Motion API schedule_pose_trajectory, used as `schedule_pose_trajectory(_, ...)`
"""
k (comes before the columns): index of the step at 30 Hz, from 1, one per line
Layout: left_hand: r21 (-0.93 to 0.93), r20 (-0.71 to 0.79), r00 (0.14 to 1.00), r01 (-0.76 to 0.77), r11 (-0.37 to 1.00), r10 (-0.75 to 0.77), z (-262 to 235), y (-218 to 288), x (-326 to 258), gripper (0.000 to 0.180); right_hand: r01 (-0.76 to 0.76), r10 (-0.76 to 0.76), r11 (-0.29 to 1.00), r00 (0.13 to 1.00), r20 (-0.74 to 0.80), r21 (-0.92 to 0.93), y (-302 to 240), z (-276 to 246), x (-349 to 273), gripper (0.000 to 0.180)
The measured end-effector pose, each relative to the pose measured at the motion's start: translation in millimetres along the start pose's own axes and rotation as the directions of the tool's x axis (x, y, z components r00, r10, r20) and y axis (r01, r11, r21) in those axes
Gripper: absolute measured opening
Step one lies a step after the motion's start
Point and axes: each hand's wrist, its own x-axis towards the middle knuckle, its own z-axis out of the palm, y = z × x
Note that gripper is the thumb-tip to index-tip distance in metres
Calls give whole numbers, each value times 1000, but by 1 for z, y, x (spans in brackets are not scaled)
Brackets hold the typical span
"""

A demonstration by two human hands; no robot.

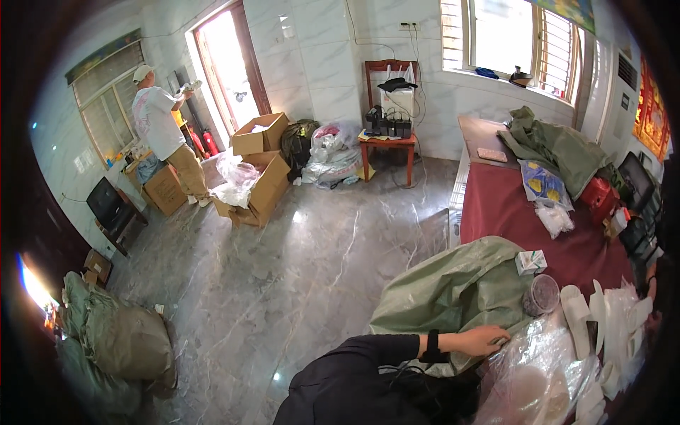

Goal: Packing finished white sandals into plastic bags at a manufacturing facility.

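My left hand (485, 341), in a black sleeve with a black band at the wrist, reaches in from the lower edge. Its fingers are curled together at the edge of a green woven sack (453, 290). A small greyish bit shows at the fingertips, too small to name. Just beyond them lies a clear plastic bag (542, 361). White slippers (577, 322) are heaped to its right, partly in clear wrapping. Near the hand stand a round clear tub (541, 294) with dark contents and a small white-and-green box (530, 262). I cannot make out my right hand.
A red-covered table (496, 205) holds a green sack, plastic packs and a phone-like object (491, 154). Open cardboard boxes (261, 188) and stuffed bags (333, 156) line the back. A person (159, 120) stands by the door. Full sacks (127, 336) stand at left.
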Motion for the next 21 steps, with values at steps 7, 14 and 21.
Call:
schedule_pose_trajectory(7, 384, 63, 905, 367, 848, -420, -11, -26, -34, 69, -70, 80, 991, 994, -81, 110, 33, 4, -16, 62)
schedule_pose_trajectory(14, 553, -198, 962, 267, 789, -187, 24, -22, -43, 73, -128, 162, 966, 976, -143, 225, 104, 6, -51, 57)
schedule_pose_trajectory(21, 242, 273, 900, -406, 881, 339, 64, 20, -19, 56, -188, 261, 935, 939, -225, 302, 76, -11, -34, 52)
